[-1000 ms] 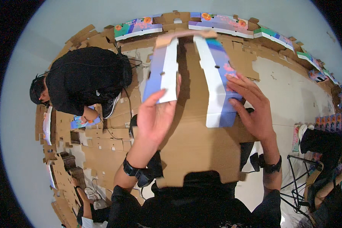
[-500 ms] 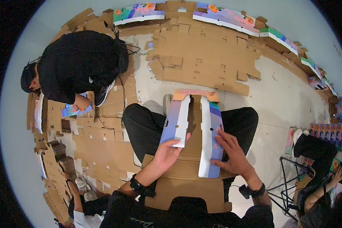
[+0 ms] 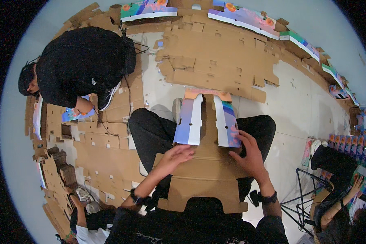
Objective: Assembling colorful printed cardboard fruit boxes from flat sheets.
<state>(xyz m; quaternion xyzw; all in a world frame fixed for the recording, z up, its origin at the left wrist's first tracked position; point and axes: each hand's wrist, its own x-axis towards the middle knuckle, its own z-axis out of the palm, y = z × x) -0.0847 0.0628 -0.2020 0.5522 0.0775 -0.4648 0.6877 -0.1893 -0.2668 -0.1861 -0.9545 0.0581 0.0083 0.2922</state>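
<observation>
A partly folded cardboard box [image 3: 189,122] lies across my lap, printed purple, blue and orange outside with white edge strips. Its two long sides stand up around a bare brown middle, and an orange end wall closes the far side. Toward me stretches a flat brown flap [image 3: 203,185] with a curved cut-out. My left hand [image 3: 177,156] is open, its fingertips by the near end of the left side. At the right side's near end is my right hand [image 3: 251,156], fingers and thumb spread, the fingertips against the printed panel.
Flattened cardboard sheets [image 3: 219,53] cover the floor ahead. A person in black [image 3: 85,65] bends over at the left, handling a printed piece. Printed boxes [image 3: 244,18] line the far wall. At right are a black folding stool frame [image 3: 303,199] and another seated person [image 3: 339,162].
The right side's near end, long and flat before, now stops level with the left one. My left hand has let go of the left side and slid back; my right hand has shifted slightly.
</observation>
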